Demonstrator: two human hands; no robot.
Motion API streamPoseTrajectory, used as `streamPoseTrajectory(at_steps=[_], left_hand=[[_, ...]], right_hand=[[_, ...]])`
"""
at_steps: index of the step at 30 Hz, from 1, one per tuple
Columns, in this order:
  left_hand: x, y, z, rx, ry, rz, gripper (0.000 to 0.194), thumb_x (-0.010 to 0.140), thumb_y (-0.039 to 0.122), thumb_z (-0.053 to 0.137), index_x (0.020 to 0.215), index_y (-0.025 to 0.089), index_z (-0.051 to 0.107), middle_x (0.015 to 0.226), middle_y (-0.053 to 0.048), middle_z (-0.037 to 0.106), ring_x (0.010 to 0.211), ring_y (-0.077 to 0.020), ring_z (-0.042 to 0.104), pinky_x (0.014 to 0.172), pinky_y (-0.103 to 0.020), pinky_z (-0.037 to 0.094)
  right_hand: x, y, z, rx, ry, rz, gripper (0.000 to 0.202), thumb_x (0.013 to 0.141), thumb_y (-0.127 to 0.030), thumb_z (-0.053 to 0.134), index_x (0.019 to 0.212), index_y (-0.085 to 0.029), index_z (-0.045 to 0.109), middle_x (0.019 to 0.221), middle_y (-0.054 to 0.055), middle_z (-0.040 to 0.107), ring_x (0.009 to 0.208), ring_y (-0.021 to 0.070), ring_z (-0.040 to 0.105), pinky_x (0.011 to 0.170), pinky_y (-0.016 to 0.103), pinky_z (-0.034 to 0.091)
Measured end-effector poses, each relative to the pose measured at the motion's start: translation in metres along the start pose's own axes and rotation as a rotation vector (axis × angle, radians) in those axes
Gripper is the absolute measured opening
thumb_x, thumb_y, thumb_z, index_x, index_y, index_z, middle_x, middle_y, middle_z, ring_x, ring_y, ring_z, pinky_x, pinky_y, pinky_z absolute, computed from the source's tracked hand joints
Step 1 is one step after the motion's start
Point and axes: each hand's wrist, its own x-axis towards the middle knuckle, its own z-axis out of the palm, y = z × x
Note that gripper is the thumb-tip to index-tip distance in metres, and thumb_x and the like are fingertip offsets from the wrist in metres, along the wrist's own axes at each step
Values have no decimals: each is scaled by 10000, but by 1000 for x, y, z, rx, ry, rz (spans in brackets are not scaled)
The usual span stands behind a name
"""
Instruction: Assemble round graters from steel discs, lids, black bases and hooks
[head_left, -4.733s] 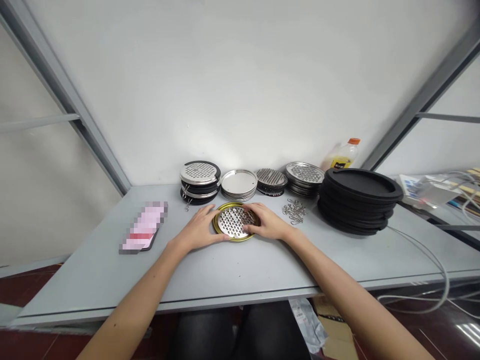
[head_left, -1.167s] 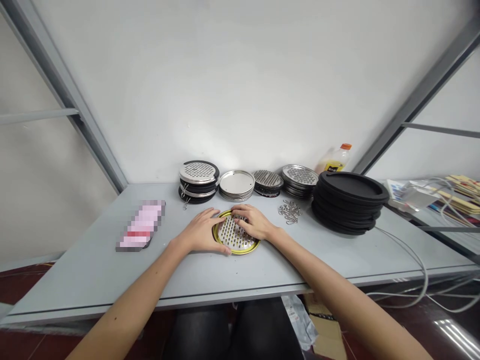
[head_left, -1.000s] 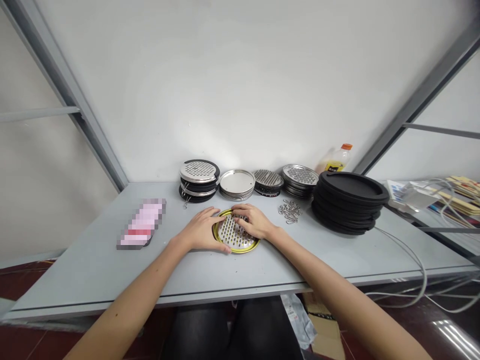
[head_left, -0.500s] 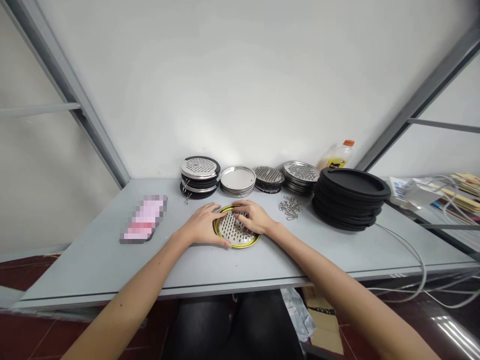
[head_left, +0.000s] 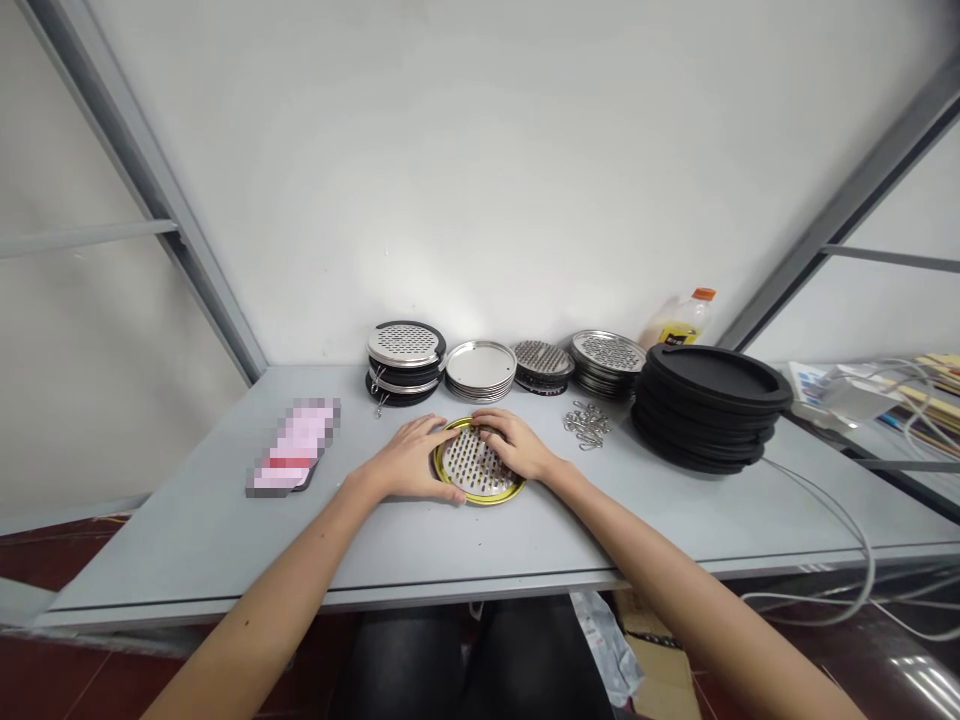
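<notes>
A round perforated metal grater plate [head_left: 478, 468] lies in a shallow yellow-rimmed dish [head_left: 491, 498] on the grey table. My left hand [head_left: 414, 462] curves round the dish's left side, fingers at the far edge and thumb at the near edge. From the right, my right hand [head_left: 517, 445] reaches over the far right rim, its fingers bent onto the plate. Part of the plate's right side is hidden beneath that hand. A small heap of metal clips [head_left: 587, 424] lies to the right of my right hand.
Along the wall stand a stack of black-rimmed graters [head_left: 406, 345], plain metal discs [head_left: 481, 366], dark-edged grater plates [head_left: 543, 360] and more grater plates [head_left: 608, 351]. Black round bases [head_left: 709, 410] are piled at right, before a bottle [head_left: 686, 318]. A phone [head_left: 296, 445] lies left; a cable [head_left: 866, 560] hangs right.
The view has shifted slightly, so everything sits a little lower and further right. Both hands stay at the dish; the fingers of my right hand have moved slightly on the plate.
</notes>
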Motion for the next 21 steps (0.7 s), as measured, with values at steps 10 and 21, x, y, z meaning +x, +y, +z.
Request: streamPoseTrajectory(at_steps=[10,21], left_hand=[[-2,-20,-9,-156,-5,-28,1018,614,692,714,1466,292,327,1548,-95,261,1417,-327,251,1140,-461,267],[-6,-8,-13,-122,39,27,987,659,682,691,1465,232,340,1511,-106,356,1412,-350,257,1149,-470,258]], right_hand=[[0,-5,-19,-1,-27,84,338,961,-318,400,1066,-151,674,1119,124,645,1037,238,589,955,404,445],[-2,1,-28,-53,-45,30,339,955,-240,386,999,-139,707,1084,114,664,1014,229,586,949,387,431]])
